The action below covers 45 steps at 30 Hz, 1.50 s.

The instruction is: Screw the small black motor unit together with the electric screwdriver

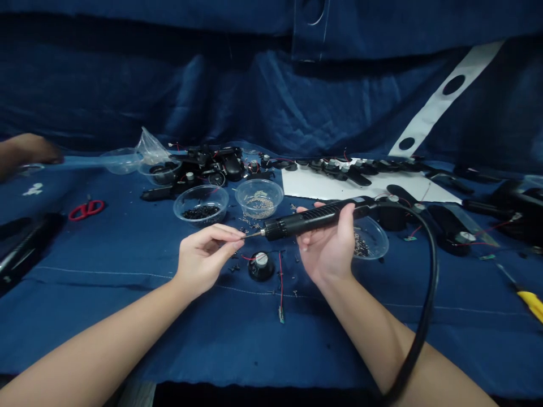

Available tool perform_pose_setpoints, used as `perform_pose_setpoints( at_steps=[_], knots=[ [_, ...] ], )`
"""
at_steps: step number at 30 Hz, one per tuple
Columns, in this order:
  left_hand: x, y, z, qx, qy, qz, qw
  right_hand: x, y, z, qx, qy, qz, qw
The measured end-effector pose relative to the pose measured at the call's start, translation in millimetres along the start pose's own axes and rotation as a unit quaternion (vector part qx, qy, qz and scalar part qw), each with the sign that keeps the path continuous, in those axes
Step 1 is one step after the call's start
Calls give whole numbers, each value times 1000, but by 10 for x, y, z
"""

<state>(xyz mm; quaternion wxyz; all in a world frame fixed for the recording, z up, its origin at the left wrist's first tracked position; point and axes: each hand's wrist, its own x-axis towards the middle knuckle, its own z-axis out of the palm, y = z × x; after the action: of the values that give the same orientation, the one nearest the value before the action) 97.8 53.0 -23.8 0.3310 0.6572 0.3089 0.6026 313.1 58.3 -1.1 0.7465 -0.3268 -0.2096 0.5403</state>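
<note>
My right hand grips a black electric screwdriver lying level, tip pointing left, with its thick black cable looping down over my right forearm. The fingers of my left hand are pinched at the screwdriver's bit tip, on something too small to make out. Below the tip, a small round black part with a pale centre and red wire lies on the blue cloth. Loose tiny screws are scattered around it.
Clear plastic cups stand behind: one with black bits, one with silver screws, another behind my right hand. A pile of black parts, white sheet, red scissors, yellow-handled tool. Another person's hand far left.
</note>
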Motion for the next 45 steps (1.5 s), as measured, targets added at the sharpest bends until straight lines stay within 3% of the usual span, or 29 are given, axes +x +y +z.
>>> perform_pose_setpoints(
  at_steps=[8, 19, 22, 25, 28, 30, 32, 35, 39, 41, 45],
  knots=[
    [32, 0, 13, 55, 41, -16, 998, -3, -7, 15, -2, -7, -6, 1000],
    [-11, -13, -44, 131, -28, 48, 990, -41, -81, 20, -47, -20, -58, 997],
    [-19, -28, -48, 130, -56, 11, 990, -27, -96, 11, -47, -12, -68, 997],
    [2, -31, -64, 150, -48, -18, 987, 13, -121, -10, -24, 16, -91, 995],
    [76, 16, -89, 233, -40, 54, 970, 76, -154, -33, -4, 49, -123, 991],
    [162, 89, -70, 281, -96, 116, 948, 116, -173, -44, 0, 62, -142, 988],
    [259, 176, 13, 316, -192, 143, 918, 145, -187, -48, 3, 71, -157, 985],
    [368, 250, 249, 390, -321, 122, 854, 159, -194, -45, 14, 84, -164, 983],
    [431, 186, 564, 465, -405, 107, 780, 152, -187, -45, 18, 91, -164, 982],
    [455, 148, 627, 450, -427, 104, 778, 151, -184, -48, 19, 86, -163, 983],
    [510, 203, 501, 360, -398, 55, 842, 148, -187, -48, 19, 84, -155, 984]
  ],
)
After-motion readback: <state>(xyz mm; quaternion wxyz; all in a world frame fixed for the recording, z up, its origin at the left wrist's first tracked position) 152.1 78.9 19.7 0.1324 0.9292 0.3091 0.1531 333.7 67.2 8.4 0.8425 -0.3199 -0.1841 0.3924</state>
